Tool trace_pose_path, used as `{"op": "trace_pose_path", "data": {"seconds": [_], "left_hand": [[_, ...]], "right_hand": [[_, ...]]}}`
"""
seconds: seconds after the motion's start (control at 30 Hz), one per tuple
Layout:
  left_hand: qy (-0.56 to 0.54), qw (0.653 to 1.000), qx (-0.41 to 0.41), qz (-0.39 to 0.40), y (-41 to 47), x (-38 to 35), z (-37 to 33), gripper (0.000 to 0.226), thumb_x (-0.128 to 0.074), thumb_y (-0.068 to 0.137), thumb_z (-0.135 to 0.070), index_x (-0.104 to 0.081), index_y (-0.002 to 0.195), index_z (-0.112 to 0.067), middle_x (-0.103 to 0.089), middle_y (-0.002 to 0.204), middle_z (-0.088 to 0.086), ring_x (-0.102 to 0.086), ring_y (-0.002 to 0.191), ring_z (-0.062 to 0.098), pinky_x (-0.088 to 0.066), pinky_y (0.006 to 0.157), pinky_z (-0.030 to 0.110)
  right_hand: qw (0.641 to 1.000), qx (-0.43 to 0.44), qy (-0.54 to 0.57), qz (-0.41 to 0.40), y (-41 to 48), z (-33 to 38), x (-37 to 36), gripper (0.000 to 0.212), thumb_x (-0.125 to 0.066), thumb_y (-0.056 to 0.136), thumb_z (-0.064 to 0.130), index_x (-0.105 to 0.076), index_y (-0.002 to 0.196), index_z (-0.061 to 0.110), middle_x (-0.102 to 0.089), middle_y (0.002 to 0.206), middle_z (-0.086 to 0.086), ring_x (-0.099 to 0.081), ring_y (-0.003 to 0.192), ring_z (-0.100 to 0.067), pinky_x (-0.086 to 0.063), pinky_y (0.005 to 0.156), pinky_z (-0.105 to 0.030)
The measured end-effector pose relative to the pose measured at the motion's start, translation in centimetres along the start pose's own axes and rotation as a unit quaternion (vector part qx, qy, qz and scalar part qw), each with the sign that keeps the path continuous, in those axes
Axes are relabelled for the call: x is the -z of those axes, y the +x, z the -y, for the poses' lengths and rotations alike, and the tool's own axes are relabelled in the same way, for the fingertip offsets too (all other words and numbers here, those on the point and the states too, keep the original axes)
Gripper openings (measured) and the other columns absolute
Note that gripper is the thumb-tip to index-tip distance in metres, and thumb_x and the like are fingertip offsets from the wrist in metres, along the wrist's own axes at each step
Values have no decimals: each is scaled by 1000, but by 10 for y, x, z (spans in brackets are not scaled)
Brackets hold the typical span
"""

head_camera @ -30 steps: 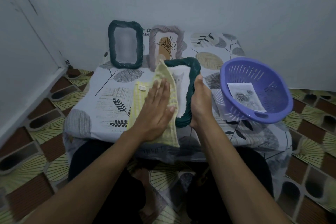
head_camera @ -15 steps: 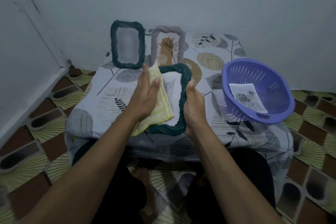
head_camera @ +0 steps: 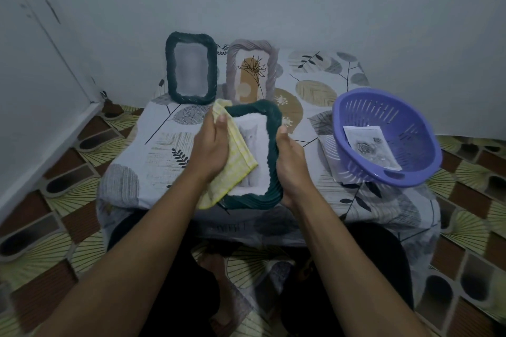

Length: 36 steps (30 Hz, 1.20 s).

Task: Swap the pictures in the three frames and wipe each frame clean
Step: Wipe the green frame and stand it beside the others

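Observation:
A dark green frame (head_camera: pixel 271 128) with a pale cat picture tilts up over the table's front edge. My right hand (head_camera: pixel 291 159) grips its right side. My left hand (head_camera: pixel 212 148) presses a yellow cloth (head_camera: pixel 238 164) against the frame's left side and glass. Two more frames stand at the back against the wall: a dark green frame (head_camera: pixel 191 72) with a pale grey picture, and beside it a grey-lilac frame (head_camera: pixel 252 71) with a plant drawing.
A purple plastic basket (head_camera: pixel 383 137) sits at the table's right, with a loose flower picture (head_camera: pixel 369 146) lying inside. The low table (head_camera: pixel 153 150) wears a leaf-print cloth. Walls close in behind and to the left. My legs are under the front edge.
My left hand has drawn the cloth from the frame's middle to its left side and bunched it up. The frame has turned to face me, showing more of the cat picture.

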State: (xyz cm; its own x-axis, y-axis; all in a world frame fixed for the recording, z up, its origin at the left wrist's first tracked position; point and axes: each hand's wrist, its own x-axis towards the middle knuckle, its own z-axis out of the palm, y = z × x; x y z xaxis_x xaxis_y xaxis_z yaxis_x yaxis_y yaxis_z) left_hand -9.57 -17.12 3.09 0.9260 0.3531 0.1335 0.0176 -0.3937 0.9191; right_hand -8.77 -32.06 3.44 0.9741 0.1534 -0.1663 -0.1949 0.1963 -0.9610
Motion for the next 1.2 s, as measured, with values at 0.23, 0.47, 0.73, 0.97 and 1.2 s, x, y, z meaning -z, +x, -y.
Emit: {"op": "trace_pose_path", "data": {"seconds": [0.23, 0.47, 0.73, 0.97, 1.2], "left_hand": [[123, 983, -114, 72, 18, 17, 2, 33, -50, 101, -44, -67, 102, -15, -67, 89, -2, -61, 83, 11, -46, 73, 27], [88, 994, -29, 61, 11, 12, 19, 47, -52, 98, -50, -58, 79, -8, -60, 74, 4, -51, 62, 9, -40, 61, 28], [61, 973, 158, -156, 6, -2, 22, 50, -29, 109, -37, -63, 100, -1, -59, 91, 13, -53, 91, 30, -31, 76, 30], [165, 977, 102, -84, 1, -17, 13, 58, -30, 105, -48, -37, 144, -6, -40, 148, 18, -38, 135, 39, -29, 108, 47], [329, 933, -107, 98, -37, -44, 6, 83, 3, 91, -61, 12, 156, -11, 17, 165, 5, 20, 151, 17, 17, 121, 43]], "right_hand": [[991, -90, -22, 98, 6, 17, 25, 41, -38, 107, 38, -65, 119, 10, -74, 110, -12, -72, 96, -27, -60, 81, -38], [972, -189, 74, 116, 11, 20, 32, 54, -49, 100, 45, -62, 129, 1, -66, 123, -22, -65, 107, -36, -49, 101, -48], [966, -103, 233, 51, 7, 1, 16, 60, -35, 103, 50, -62, 130, 4, -65, 127, -22, -62, 118, -38, -47, 105, -50], [988, -26, 117, -94, 3, 1, -2, 44, -36, 106, 46, -63, 115, 12, -71, 113, -12, -68, 107, -31, -57, 91, -45], [992, 14, 38, -116, 7, 5, -4, 38, -34, 107, 43, -60, 100, 17, -64, 96, 9, -62, 89, -6, -51, 73, -18]]}}
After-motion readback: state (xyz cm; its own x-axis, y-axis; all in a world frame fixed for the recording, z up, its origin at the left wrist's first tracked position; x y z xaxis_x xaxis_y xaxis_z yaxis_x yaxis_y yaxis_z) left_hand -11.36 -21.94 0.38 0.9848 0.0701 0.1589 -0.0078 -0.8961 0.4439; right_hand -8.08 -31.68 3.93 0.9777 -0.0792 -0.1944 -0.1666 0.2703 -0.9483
